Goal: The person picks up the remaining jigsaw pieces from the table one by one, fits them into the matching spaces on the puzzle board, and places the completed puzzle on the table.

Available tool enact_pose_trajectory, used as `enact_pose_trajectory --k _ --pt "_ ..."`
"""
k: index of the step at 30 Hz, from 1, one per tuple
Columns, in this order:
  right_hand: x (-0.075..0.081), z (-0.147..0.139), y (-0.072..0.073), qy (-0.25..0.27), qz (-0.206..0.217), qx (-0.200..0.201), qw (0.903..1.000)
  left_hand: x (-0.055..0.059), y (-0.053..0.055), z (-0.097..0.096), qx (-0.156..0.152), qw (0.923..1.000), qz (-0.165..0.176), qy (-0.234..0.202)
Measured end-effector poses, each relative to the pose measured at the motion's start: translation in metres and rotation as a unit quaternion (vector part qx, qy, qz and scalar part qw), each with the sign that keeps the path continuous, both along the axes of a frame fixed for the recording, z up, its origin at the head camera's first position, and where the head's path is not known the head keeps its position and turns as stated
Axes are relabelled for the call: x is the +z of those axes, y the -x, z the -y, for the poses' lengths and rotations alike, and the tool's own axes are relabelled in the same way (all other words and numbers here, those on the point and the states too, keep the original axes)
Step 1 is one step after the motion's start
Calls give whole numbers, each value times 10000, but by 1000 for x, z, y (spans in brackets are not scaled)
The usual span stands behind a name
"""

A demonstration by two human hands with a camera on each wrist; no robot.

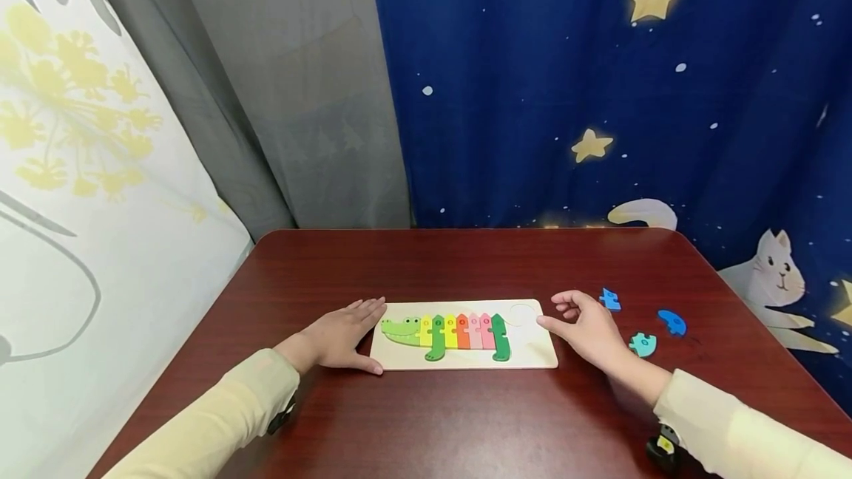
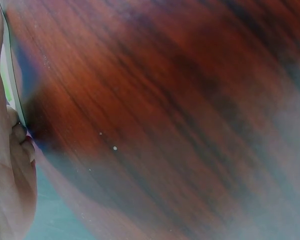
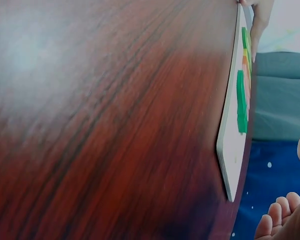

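Note:
A pale wooden puzzle board [image 1: 466, 359] lies flat on the table, bearing a crocodile puzzle [image 1: 456, 333] in green, yellow, orange and pink. Its right part is bare apart from a faint printed outline. At the board's left end my left hand [image 1: 342, 336] touches the edge, fingers stretched toward the far corner and thumb by the near one. My right hand [image 1: 589, 327] hovers at the right edge, thumb tip overlapping the board in the head view. Its fingers are loosely bent and apart from the thumb, with nothing between them, as the right wrist view also shows.
Right of my right hand lie a small blue piece [image 1: 609, 299], a curved blue piece [image 1: 672, 322] and a teal piece [image 1: 643, 344]. They rest on the dark red-brown table [image 1: 466, 265]. Curtains [image 1: 532, 94] hang behind its far edge.

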State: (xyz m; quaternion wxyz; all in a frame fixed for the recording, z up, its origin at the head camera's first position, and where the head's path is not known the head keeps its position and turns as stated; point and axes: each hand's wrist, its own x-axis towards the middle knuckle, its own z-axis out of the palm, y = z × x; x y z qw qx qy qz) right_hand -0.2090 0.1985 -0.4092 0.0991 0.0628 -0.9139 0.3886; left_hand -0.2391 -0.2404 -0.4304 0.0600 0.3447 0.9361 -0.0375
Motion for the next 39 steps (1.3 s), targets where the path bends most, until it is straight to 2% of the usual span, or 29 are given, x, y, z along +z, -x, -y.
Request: enact_pose_trajectory --k 5,15,24,39 --pt "2 -11 -3 -96 24 -116 9999 -1 0 0 46 10000 77 15" --pt "7 -34 -10 -283 23 -457 9986 -1 1 2 -31 10000 -24 -46" --pt "8 -51 -18 -338 -170 -655 9971 -1 1 1 -30 10000 12 -85" --pt "2 -76 -27 -468 -81 -989 9940 -1 1 2 -5 9999 57 -119"
